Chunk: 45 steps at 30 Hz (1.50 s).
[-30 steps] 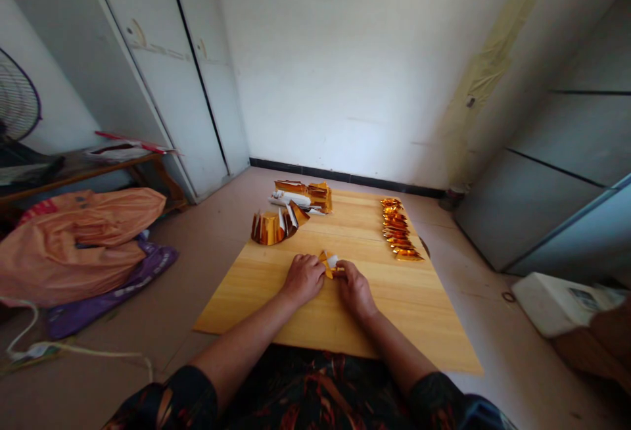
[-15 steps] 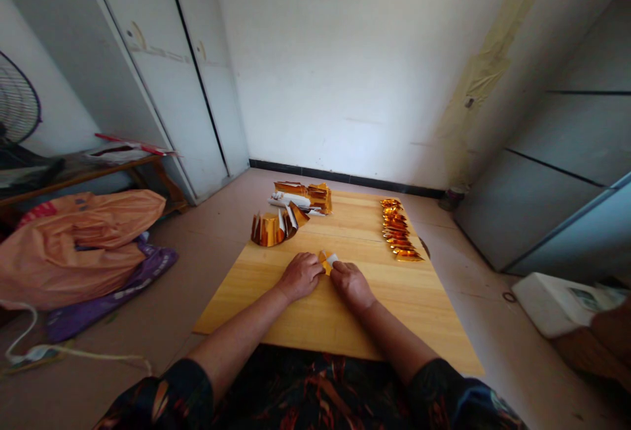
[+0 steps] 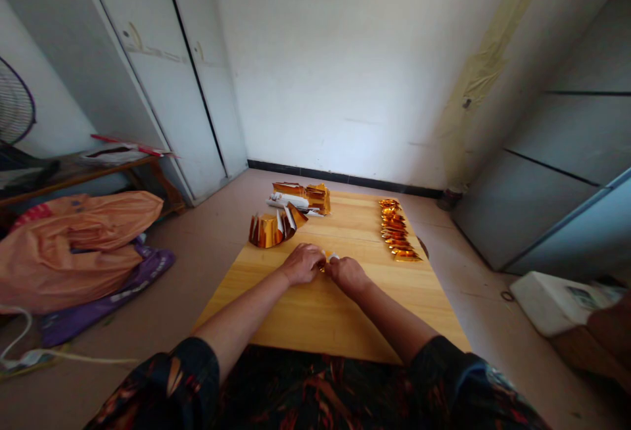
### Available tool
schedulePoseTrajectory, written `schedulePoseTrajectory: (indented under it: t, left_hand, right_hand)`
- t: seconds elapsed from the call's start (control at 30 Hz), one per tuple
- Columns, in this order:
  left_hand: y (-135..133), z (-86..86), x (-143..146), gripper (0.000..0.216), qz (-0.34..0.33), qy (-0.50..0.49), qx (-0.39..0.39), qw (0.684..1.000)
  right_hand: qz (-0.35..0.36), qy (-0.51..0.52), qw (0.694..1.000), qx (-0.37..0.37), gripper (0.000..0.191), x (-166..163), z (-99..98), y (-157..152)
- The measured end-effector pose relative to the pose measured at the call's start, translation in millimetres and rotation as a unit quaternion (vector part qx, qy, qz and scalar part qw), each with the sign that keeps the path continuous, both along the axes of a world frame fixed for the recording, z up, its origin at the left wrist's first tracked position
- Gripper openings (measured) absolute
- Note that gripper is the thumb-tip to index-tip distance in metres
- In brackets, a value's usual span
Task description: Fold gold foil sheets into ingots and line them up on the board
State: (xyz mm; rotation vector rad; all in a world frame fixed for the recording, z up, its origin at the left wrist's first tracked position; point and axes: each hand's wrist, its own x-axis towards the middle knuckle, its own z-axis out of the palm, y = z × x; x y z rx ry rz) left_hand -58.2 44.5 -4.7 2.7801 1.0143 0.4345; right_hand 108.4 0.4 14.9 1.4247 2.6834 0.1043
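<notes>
Between my two hands, over the middle of the wooden table, is a small piece of gold foil paper (image 3: 323, 268) with a white side showing. My left hand (image 3: 302, 263) pinches its left part, and my right hand (image 3: 348, 275) grips the right part with the fingers curled. Much of the paper is hidden by the fingers. Beyond my left hand, a curved fan of gold foil sheets (image 3: 267, 231) stands on the table. At the right edge lies a row of several folded gold foil pieces (image 3: 394, 229).
Gold foil stacks (image 3: 318, 197) and a white roll-like packet (image 3: 288, 200) lie at the back left of the table (image 3: 315, 325). On the floor are an orange bag (image 3: 73, 252) at left and a white box (image 3: 547, 302) at right. A fan (image 3: 14, 104) stands far left.
Both hands have come slightly closer together and up off the table a little. The foil paper between them has been bent and less of it shows.
</notes>
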Motion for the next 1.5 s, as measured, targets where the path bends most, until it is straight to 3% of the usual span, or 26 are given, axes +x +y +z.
schedulePoseTrajectory:
  t: [0.2, 0.33, 0.5, 0.87, 1.13, 1.3, 1.5]
  left_hand:
    - [3, -5.9, 2, 0.03, 0.011, -0.022, -0.05, 0.998]
    - [-1, -5.1, 1, 0.035, 0.011, -0.028, -0.015, 0.999]
    - [0, -9.8, 1, 0.024, 0.027, -0.066, -0.022, 0.997]
    - [6, -23.8, 6, 0.033, 0.112, -0.121, -0.034, 0.986]
    - [13, -25.5, 15, 0.027, 0.176, -0.12, -0.048, 0.976]
    - [15, -24.3, 18, 0.028, 0.198, -0.136, -0.071, 0.968]
    - [17, -22.9, 20, 0.028, 0.208, -0.133, -0.077, 0.966]
  right_hand:
    - [0.043, -0.018, 0.999, 0.007, 0.024, 8, 1.8, 6]
    - [0.08, 0.016, 0.995, 0.056, 0.026, 22, -13.4, 8]
    - [0.11, 0.072, 0.987, 0.095, 0.024, 36, -31.8, 12]
    - [0.01, 0.216, 0.973, 0.08, 0.031, 42, -54.8, 27]
    - [-0.136, 0.402, 0.903, 0.071, 0.029, 32, -60.4, 31]
    - [-0.191, 0.414, 0.889, 0.043, 0.019, 25, -52.5, 33]
    - [-0.25, 0.336, 0.908, 0.016, 0.02, 21, -43.2, 32]
